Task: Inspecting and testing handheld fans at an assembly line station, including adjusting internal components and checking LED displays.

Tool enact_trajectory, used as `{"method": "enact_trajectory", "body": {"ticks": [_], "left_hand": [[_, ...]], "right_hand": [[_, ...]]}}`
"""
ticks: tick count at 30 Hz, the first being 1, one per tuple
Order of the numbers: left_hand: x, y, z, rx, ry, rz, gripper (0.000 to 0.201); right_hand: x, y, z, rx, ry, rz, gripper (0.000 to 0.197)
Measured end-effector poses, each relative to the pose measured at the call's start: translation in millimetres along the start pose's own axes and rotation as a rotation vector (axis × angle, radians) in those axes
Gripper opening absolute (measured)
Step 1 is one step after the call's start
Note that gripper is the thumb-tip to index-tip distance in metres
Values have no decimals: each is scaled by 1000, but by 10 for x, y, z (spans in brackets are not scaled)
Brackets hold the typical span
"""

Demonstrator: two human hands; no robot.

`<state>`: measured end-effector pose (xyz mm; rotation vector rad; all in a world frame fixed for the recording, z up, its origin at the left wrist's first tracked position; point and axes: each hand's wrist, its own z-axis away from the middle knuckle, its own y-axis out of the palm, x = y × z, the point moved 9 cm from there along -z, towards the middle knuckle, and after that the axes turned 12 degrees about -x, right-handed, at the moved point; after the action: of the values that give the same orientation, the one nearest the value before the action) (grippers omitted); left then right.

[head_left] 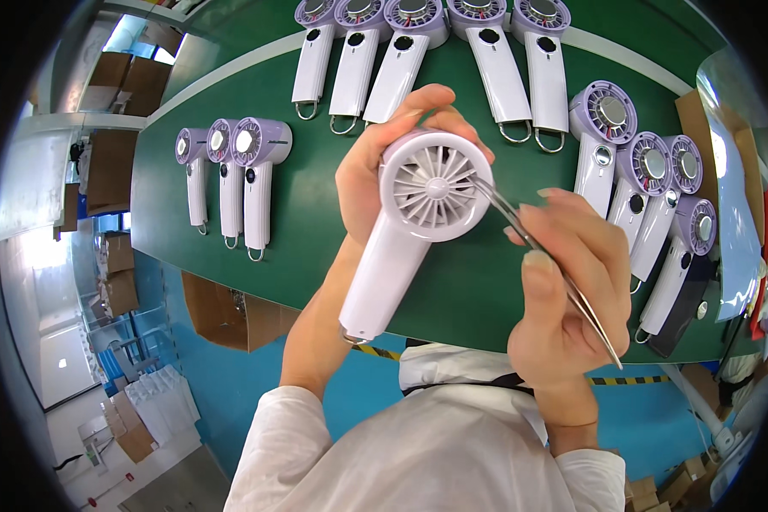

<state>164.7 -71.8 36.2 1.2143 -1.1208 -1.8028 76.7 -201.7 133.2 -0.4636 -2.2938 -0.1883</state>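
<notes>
My left hand is wrapped round the head of a white and lilac handheld fan, holding it up over the table. The fan's round grille faces me and its handle slants down to the left, with a metal loop at the end. In my right hand is a pair of metal tweezers, pinched between thumb and fingers. Their tips reach in at the right side of the grille, among the blades; whether they grip anything there is too small to tell.
Several similar fans lie along the far side of the green table. More fans lie at the right, beside a dark flat object. Three fans lie at the left. An open cardboard box stands below the table's left front edge.
</notes>
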Motion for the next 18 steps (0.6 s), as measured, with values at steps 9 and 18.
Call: {"method": "enact_trajectory", "body": {"ticks": [9, 18], "left_hand": [[33, 12, 46, -18, 69, -87, 39], [71, 32, 25, 4, 29, -62, 38]], "right_hand": [[-148, 66, 85, -139, 132, 31, 19], [-192, 116, 88, -117, 194, 19, 18]]}}
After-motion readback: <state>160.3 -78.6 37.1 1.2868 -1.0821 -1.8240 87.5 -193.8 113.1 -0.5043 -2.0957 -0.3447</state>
